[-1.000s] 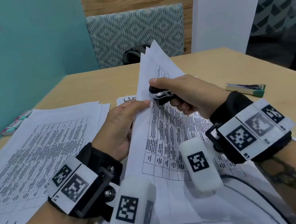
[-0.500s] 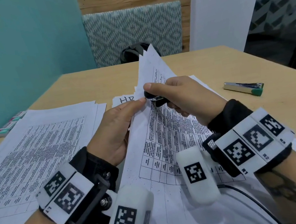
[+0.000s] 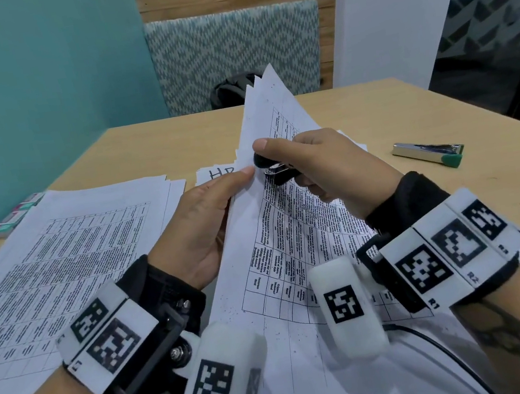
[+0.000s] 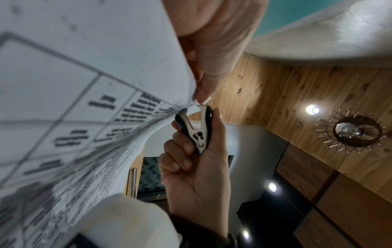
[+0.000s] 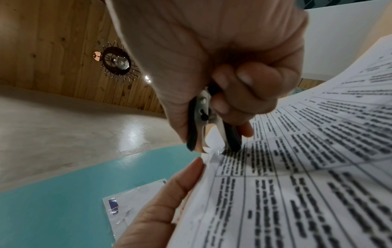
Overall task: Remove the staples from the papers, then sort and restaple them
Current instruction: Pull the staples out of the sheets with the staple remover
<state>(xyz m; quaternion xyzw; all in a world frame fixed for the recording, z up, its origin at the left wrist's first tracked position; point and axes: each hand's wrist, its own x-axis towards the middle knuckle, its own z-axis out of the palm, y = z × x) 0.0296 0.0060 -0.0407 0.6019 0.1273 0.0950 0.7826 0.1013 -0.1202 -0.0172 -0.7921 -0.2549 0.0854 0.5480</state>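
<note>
A stapled set of printed table sheets (image 3: 293, 225) (image 4: 84, 104) (image 5: 307, 159) is lifted off the table and bowed, its far corner pointing up. My left hand (image 3: 207, 211) (image 4: 203, 90) (image 5: 169, 193) pinches the set's left edge near a corner. My right hand (image 3: 311, 162) (image 4: 197, 151) (image 5: 222, 100) grips a black and metal staple remover (image 3: 273, 169) (image 4: 197, 127) (image 5: 210, 127). The remover's jaws sit at that paper corner, right beside my left fingertips. The staple itself is too small to make out.
A large pile of printed sheets (image 3: 59, 260) lies flat on the left of the wooden table (image 3: 441, 109). A sheet with handwritten letters (image 3: 218, 172) lies behind my left hand. A silver stapler with a green end (image 3: 431, 152) rests at right. Small boxes (image 3: 15, 216) sit by the teal wall.
My right hand has shifted the staple remover left along the sheet, up to the corner that my left hand pinches. The paper set has risen slightly.
</note>
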